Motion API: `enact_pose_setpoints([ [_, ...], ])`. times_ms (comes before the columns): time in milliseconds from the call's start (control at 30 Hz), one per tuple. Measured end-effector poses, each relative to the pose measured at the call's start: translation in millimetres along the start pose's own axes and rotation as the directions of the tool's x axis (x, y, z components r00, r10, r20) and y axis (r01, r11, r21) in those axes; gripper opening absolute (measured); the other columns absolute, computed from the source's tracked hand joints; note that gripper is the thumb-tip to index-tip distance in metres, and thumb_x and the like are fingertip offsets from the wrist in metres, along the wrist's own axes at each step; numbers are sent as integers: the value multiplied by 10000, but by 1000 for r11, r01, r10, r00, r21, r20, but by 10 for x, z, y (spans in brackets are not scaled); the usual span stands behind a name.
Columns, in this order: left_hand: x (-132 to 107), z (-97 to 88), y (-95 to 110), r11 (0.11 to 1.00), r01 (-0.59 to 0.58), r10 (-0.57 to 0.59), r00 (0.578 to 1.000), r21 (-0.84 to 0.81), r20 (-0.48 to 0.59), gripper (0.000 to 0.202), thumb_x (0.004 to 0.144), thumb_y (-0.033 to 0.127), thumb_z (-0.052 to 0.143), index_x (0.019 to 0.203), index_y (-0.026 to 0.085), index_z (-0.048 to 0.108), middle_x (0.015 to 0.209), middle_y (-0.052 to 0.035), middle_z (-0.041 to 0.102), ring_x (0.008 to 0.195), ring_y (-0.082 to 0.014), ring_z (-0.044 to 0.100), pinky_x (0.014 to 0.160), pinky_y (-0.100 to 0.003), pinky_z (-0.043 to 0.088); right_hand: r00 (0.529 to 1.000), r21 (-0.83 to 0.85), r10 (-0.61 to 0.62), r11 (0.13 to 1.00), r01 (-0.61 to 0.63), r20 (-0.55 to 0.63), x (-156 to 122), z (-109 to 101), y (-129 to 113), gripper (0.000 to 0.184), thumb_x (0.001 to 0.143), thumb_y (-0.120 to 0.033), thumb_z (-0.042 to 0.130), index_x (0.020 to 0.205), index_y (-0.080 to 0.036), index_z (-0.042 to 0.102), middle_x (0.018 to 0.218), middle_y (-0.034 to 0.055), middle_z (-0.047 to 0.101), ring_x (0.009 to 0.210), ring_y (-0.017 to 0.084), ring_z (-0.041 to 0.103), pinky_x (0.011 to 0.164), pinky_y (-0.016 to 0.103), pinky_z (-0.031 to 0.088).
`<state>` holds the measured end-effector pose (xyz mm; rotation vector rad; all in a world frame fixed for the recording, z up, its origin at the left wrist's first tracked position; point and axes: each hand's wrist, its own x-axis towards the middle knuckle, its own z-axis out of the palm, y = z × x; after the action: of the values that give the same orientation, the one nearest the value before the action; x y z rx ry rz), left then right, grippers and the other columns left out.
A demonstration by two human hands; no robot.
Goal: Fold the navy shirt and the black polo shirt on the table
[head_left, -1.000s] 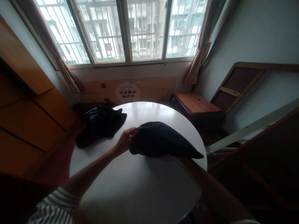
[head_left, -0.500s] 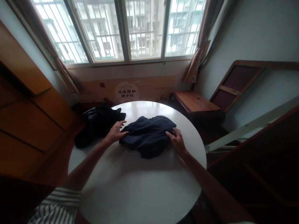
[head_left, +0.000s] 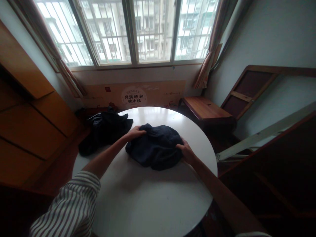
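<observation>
1. A room in a home, likely a flat.
2. A wide, barred glass window (head_left: 132, 39) faces a pale apartment block (head_left: 150, 33).
3. A tan fabric curtain (head_left: 209, 56) hangs beside it.
4. A honey-brown wooden cupboard (head_left: 32, 131) and a low reddish-wood bench (head_left: 204, 108) furnish the room.

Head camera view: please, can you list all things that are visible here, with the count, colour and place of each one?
round table: 1, white, centre of view
bunched garment: 1, dark navy, on the table
piled garment: 1, black, at the table's far left edge
window: 1, bright with pale frames, ahead
curtains: 2, brownish, either side of the window
wooden bench: 1, reddish brown, beyond the table on the right
cabinet: 1, orange-brown wood, left
left hand: 1, bare, on top of the bunched garment
right hand: 1, bare, at that garment's right edge
striped sleeve: 1, pale with dark stripes, lower left
</observation>
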<state>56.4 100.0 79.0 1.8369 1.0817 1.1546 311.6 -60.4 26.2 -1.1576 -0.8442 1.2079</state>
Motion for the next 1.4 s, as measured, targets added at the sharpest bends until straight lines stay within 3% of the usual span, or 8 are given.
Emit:
enact_pose_setpoints([
  [200, -132, -368, 488, 891, -424, 449, 878, 165, -169, 206, 804, 406, 636, 794, 200, 637, 1024, -104, 629, 1009, -253, 577, 898, -401, 500, 933, 57, -353, 932, 357, -71, 115, -48, 80, 448, 625, -244, 743, 998, -261, 496, 986, 0, 662, 931, 187, 614, 849, 314, 487],
  [333, -807, -518, 375, 782, -589, 531, 800, 203, 279, 167, 770, 379, 649, 750, 216, 681, 1082, -142, 640, 998, -288, 600, 837, -420, 521, 924, 46, -350, 932, 360, -153, 130, -101, 95, 686, 664, -250, 721, 1248, -319, 368, 1288, 41, 577, 1057, 204, 606, 912, 369, 494],
  [500, -1515, -549, -83, 692, -663, 222, 573, 287, 789, 202, 758, 189, 629, 943, 224, 703, 969, -83, 693, 937, -249, 633, 887, -359, 500, 946, -64, -282, 959, 275, -159, 136, -137, 89, 633, 644, -204, 613, 1264, -259, 494, 1354, 102, 552, 1169, 270, 568, 967, 428, 472],
  [867, -1526, -753, -143, 984, 32, -113, 873, 174, 475, 778, 786, 452, 731, 1449, 212, 403, 1109, -73, 684, 884, -206, 676, 770, -324, 544, 919, -648, -307, 652, 393, 249, 112, -156, 69, 416, 623, -374, 802, 994, -211, 707, 902, 47, 648, 920, 272, 603, 904, 438, 471],
  [967, -1338, -671, -158, 985, 75, -134, 900, 154, 415, 468, 855, 447, 648, 1237, 179, 613, 843, -19, 689, 629, -137, 631, 575, -234, 498, 855, -640, -404, 571, 514, 326, 72, -120, -36, 127, 708, -259, 679, 821, -205, 705, 894, 62, 634, 889, 254, 601, 865, 422, 486],
  [1133, -1050, -816, -75, 993, -12, -1, 994, 119, 108, 303, 869, 454, 625, 867, 155, 677, 665, -14, 648, 521, -120, 595, 497, -214, 466, 738, -511, -431, 536, 672, 519, -313, -12, -429, 347, 760, -75, 547, 1037, -237, 681, 1123, 82, 683, 1025, 248, 636, 920, 416, 484],
  [1267, -1120, -963, 42, 979, -121, 83, 970, 162, 227, 327, 857, 445, 661, 1030, 169, 680, 795, -36, 688, 616, -131, 634, 583, -230, 502, 696, -533, -143, 541, 650, 704, -720, -90, -633, 402, 768, -142, 671, 1152, -260, 666, 1203, 80, 670, 1101, 252, 620, 950, 406, 490],
  [1400, -1374, -894, -20, 932, -216, -8, 789, 289, 614, 597, 711, 458, 801, 1234, 217, 641, 822, -12, 688, 651, -149, 621, 596, -226, 466, 707, -677, 116, 432, 596, 697, -933, -258, -607, 437, 705, -256, 807, 1128, -257, 696, 1256, 88, 632, 1116, 269, 601, 941, 393, 494],
])
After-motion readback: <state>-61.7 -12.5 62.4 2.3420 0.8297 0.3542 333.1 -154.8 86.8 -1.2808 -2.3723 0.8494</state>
